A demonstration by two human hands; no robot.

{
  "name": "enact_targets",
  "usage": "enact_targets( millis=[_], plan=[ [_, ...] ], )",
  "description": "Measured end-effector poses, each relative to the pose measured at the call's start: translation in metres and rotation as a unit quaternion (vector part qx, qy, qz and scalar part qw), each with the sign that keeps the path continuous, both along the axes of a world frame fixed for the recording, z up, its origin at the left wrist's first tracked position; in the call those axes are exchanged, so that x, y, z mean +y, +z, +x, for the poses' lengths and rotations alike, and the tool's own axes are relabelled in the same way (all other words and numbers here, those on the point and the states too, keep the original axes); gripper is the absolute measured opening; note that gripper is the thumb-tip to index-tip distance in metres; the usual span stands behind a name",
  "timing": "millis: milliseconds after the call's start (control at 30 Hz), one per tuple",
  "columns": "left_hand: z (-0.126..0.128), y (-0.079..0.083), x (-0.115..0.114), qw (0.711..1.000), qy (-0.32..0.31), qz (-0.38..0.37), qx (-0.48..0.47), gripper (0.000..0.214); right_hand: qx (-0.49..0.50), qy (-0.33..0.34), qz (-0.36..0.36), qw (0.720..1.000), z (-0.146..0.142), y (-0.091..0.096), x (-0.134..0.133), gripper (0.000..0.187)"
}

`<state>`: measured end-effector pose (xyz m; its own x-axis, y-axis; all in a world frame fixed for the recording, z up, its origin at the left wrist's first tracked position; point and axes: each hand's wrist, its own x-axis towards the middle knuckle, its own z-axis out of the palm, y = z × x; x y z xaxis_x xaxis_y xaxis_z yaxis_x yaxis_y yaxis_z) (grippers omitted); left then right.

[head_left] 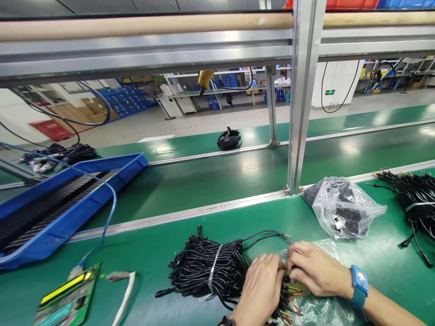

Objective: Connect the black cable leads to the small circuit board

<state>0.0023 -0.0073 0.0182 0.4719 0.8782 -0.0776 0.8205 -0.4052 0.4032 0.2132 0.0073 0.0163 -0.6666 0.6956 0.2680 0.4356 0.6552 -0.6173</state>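
A bundle of black cables [212,269], bound with a white tie, lies on the green bench in front of me. My left hand [260,287] rests over its right end with the fingers curled together. Close beside it, my right hand [314,267] is closed in a pinch. The fingertips of both hands nearly meet above the bare, coloured wire ends [294,305]; whatever they grip is hidden. One loose cable end [272,232] loops out behind the hands. Under my right hand lies a clear plastic bag [335,301].
A clear bag of black parts [346,208] sits behind my right hand, near an upright metal post [302,99]. More black cables [419,199] lie far right. On the left are a green circuit board [68,296], a white cable [125,296] and a blue tray [76,217].
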Motion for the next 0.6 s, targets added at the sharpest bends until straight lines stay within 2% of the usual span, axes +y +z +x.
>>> enact_targets(
  millis=[67, 200, 300, 500, 600],
  plan=[
    [-0.003, 0.000, 0.000, 1.000, -0.002, -0.007, -0.019, 0.014, -0.021, -0.002, 0.004, 1.000, 0.000, 0.000, 0.002, 0.028],
    [-0.006, -0.004, 0.002, 0.999, -0.002, 0.000, -0.037, 0.015, 0.061, -0.036, 0.007, 0.997, 0.008, 0.003, 0.006, 0.025],
    [-0.006, -0.007, 0.004, 1.000, 0.000, 0.021, -0.013, 0.019, 0.090, -0.039, 0.013, 0.995, 0.010, 0.004, 0.005, 0.026],
    [-0.004, -0.004, 0.004, 0.998, -0.008, 0.048, 0.045, 0.022, 0.002, 0.007, 0.007, 1.000, 0.003, -0.001, 0.001, 0.033],
    [-0.002, -0.001, 0.003, 0.997, -0.004, 0.045, 0.059, 0.022, 0.019, -0.003, 0.011, 1.000, 0.004, 0.000, 0.003, 0.034]
  ],
)
